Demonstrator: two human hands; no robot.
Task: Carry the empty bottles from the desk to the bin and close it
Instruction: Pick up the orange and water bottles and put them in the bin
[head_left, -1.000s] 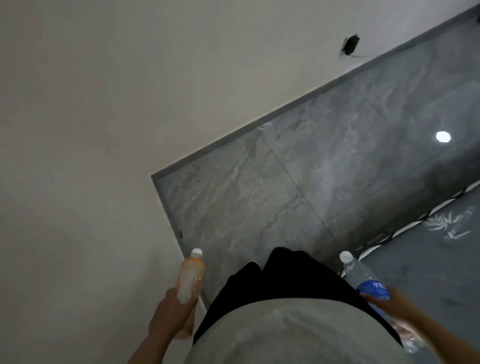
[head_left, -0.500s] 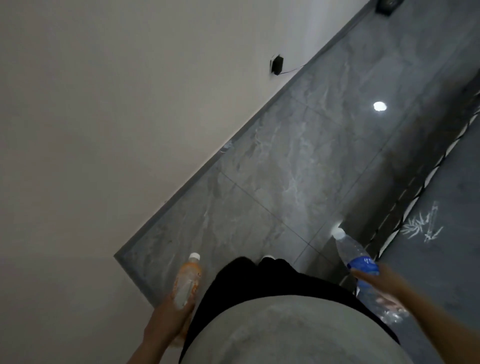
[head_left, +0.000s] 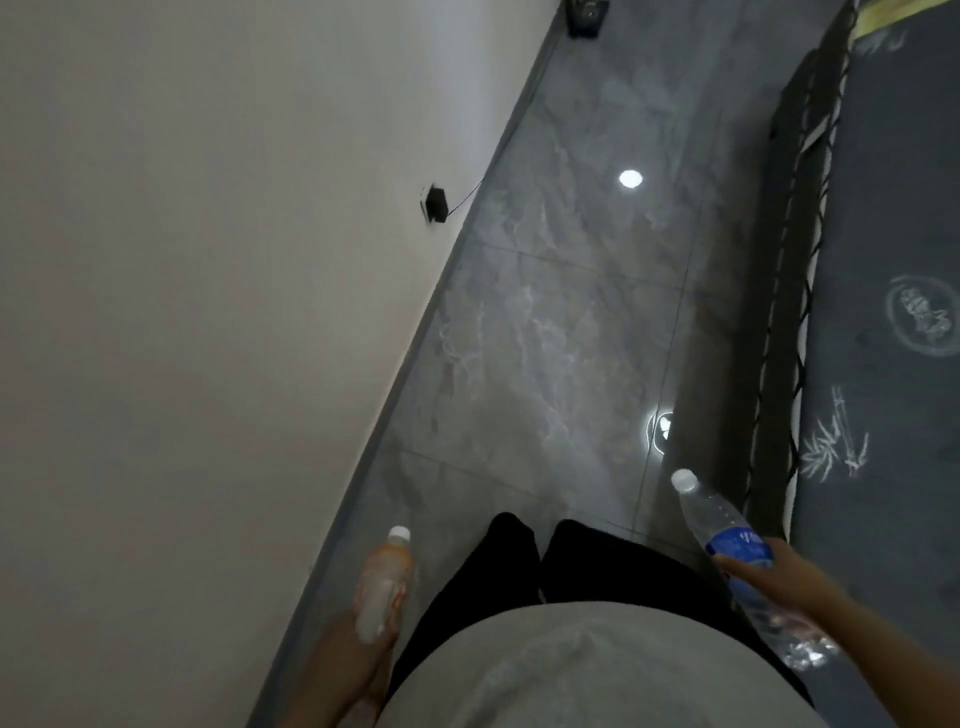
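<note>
My left hand (head_left: 353, 660) grips an orange-tinted bottle (head_left: 385, 587) with a white cap, held upright beside my left hip near the wall. A clear plastic bottle (head_left: 727, 540) with a blue label and white cap is gripped around its middle by my right hand (head_left: 779, 577), cap pointing up and forward. The bottle's crumpled lower end sticks out below the hand. Both bottles look empty. No bin or desk is in view.
A pale wall (head_left: 208, 312) runs along the left with a black plug and cord (head_left: 435, 203). Grey marble floor tiles (head_left: 545, 338) stretch ahead. A dark mattress (head_left: 893, 364) with bamboo print lies along the right. A dark object (head_left: 587, 15) stands on the floor far ahead.
The view has swung right along the wall, so the corridor now runs ahead and the mattress fills the right side. Both hands keep their bottles at my sides.
</note>
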